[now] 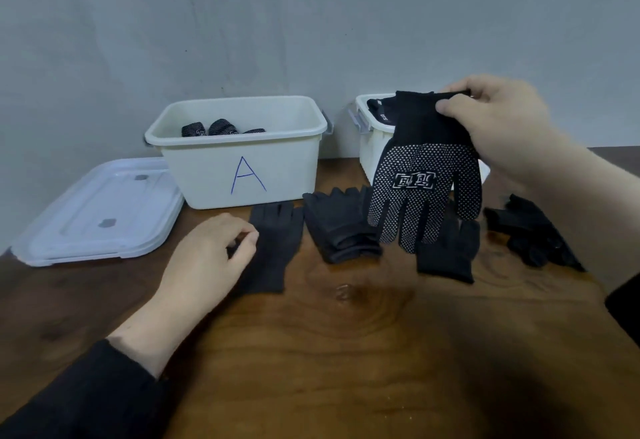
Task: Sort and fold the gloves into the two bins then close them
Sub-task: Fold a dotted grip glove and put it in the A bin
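Dotted glove (424, 175) hangs by its cuff, pinched in right hand (498, 120).
Left hand (211, 251), loosely curled, holds nothing; best fold fingers to cuff, then drop in bin A (242, 168) at 11 o'clock.

A plain indoor sorting spot: a wooden table (346, 352) pushed against a bare, scuffed grey wall (242, 23).
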The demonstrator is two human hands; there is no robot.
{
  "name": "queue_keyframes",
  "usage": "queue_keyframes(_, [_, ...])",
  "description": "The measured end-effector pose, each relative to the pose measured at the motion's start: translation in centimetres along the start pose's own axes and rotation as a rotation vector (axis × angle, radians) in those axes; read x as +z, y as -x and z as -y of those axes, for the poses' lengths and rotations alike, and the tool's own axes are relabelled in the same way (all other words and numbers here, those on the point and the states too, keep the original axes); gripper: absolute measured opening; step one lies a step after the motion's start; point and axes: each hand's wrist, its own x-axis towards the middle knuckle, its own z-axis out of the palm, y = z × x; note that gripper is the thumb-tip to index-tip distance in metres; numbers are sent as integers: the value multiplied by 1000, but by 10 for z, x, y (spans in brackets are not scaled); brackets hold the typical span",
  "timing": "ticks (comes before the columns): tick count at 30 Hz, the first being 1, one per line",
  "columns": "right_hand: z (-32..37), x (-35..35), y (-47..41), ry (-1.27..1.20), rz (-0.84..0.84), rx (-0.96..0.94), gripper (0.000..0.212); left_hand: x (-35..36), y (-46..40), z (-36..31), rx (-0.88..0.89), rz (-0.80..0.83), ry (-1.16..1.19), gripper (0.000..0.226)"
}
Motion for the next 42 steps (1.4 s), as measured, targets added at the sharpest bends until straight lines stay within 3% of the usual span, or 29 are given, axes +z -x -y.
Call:
queue_keyframes(3, [12, 17, 4, -1, 168, -35, 13, -12, 10, 24, 24, 142, -48, 21])
queue_keyframes(8, [52, 38, 9, 388, 416, -226, 5, -16, 17, 34, 48, 270, -27, 38])
queue_keyframes(14, [84, 63, 16, 213, 531, -113, 11, -19, 24, 36, 82, 320, -10, 33])
queue_keyframes(16, [89, 67, 17, 138, 576, -70, 24, -20, 26, 36, 65, 323, 22, 25])
queue_keyframes(18, [91, 71, 16, 106, 570, -39, 34, -23, 27, 38, 18, 274, 94, 21])
queue_keyframes(21, [93, 82, 13, 181, 539, -66, 8, -29, 25, 39, -71, 190, 171, 18])
queue_keyframes(24, [96, 91, 9, 320, 547, -140, 29, -31, 23, 39, -119, 186, 209, 18])
queue_keyframes(26, [101, 96, 9, 288, 561, -170, 37, -31, 24, 38, -128, 165, 214, 18])
queue_keyframes(30, [104, 109, 3, 197, 478, -151, 33, -33, 23, 41, -124, 112, 159, 20])
queue_keyframes(36, [104, 126, 1, 201, 414, -139, 22, -24, 24, 36, 100, 393, -8, 31])
queue_keyframes(42, [107, 123, 1, 230, 405, -173, 22, -26, 26, 30, 135, 420, -25, 31])
